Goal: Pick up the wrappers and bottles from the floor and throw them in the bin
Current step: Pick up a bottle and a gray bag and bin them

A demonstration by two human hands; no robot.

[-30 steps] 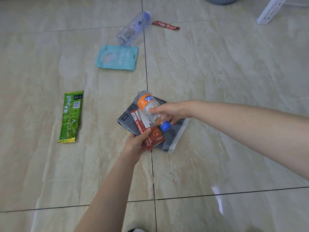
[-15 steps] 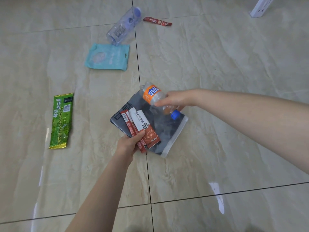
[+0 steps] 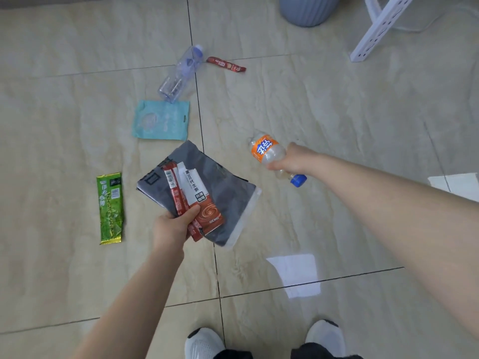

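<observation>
My left hand [image 3: 173, 227] grips a stack of wrappers above the floor: a grey plastic bag [image 3: 228, 200] with red-and-white sachets [image 3: 193, 194] on top. My right hand [image 3: 290, 158] is closed around a small orange-labelled bottle [image 3: 267, 151] with a blue cap, held off to the right of the stack. On the floor lie a green wrapper [image 3: 110, 207] at the left, a light blue packet [image 3: 160, 120], a clear bottle [image 3: 181, 73] with a bluish cap, and a thin red wrapper [image 3: 226, 64]. The grey-blue ribbed bin [image 3: 308, 9] stands at the top edge.
A white perforated frame leg [image 3: 373, 29] stands at the top right beside the bin. A white cable runs behind it. My two white shoes [image 3: 204, 343] show at the bottom. The floor is glossy beige tile with bright reflections.
My right hand has carried the orange-labelled bottle away from the stack to the right. The view has pulled back and up, bringing the bin and my shoes into sight.
</observation>
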